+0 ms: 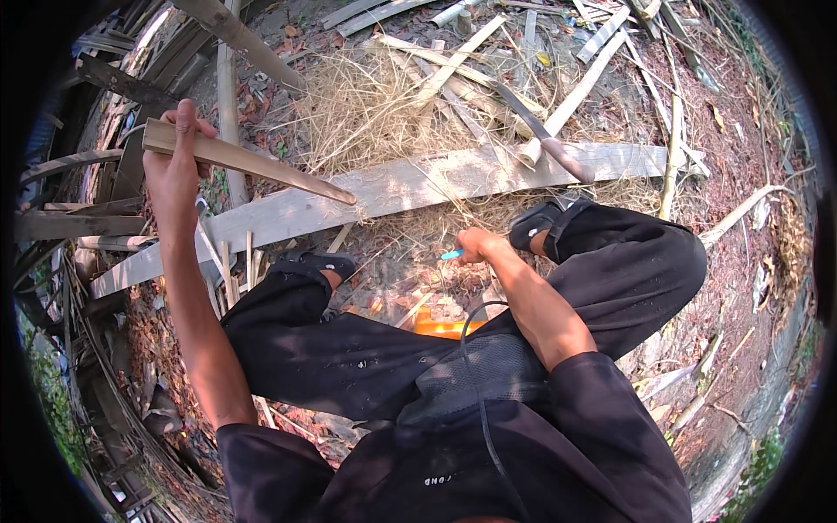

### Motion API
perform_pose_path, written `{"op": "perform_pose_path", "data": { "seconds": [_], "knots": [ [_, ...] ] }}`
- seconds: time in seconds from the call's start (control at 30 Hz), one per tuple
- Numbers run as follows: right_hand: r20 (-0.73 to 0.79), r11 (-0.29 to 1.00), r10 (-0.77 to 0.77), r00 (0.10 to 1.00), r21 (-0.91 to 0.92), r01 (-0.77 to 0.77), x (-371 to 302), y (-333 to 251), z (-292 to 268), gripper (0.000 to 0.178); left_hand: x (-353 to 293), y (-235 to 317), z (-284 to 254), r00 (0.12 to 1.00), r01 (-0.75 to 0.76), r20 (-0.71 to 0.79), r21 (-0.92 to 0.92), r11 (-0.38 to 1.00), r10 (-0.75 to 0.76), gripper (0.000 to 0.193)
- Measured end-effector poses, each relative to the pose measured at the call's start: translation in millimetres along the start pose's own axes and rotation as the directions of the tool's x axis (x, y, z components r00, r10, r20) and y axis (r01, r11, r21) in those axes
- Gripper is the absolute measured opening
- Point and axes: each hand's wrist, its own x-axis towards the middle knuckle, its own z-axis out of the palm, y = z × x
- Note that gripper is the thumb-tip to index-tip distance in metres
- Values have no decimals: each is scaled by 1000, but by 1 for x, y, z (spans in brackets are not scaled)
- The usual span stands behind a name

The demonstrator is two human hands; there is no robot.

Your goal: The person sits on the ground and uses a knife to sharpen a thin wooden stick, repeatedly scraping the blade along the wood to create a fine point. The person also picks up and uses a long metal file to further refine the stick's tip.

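Note:
My left hand [181, 155], raised at the left, is closed round one end of a flat piece of split bamboo [261, 166]. Its other end points right and down, over a long grey plank [384, 192]. In front of my lap my right hand [481, 245] is closed on a small light-blue stick-like thing [452, 255]; most of it is hidden in the fingers. A machete [534, 122] with a brown wooden handle lies slanting at the plank's right part, apart from both hands.
Dry straw-like shavings [349, 113] and split bamboo lengths [584, 87] litter the ground beyond the plank. A thick pole [240, 39] slants in at upper left, near stacked wood [52, 227]. Something orange [445, 329] lies between my legs.

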Motion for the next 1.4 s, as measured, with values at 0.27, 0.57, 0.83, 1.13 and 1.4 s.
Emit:
{"op": "perform_pose_path", "data": {
  "seconds": [0.27, 0.57, 0.83, 1.13, 1.4],
  "knots": [
    [-983, 953, 104, 151, 55, -299, -28, 40, -118, 22, -26, 25, 22, 969, 34, 243, 60, 998, -48, 31],
    [-617, 794, 515, 595, 82, -602, -59, 129, -159, 50, -62, 41, 18, 998, 50, 41, -101, 994, -46, 24],
    [-585, 793, 462, 666, 609, -15, -100, 20, -130, 45, -96, 31, 21, 997, 3, -78, -86, 996, -9, 28],
    [-461, 907, 18, 887, 381, 180, -72, -88, 8, 37, -123, 17, 11, 957, 122, -229, -237, 964, -178, 30],
    [-463, 930, -72, 883, 289, 227, -66, -84, -24, 32, -148, -1, 0, 950, 42, -294, -215, 976, -106, 29]
  ]
}}
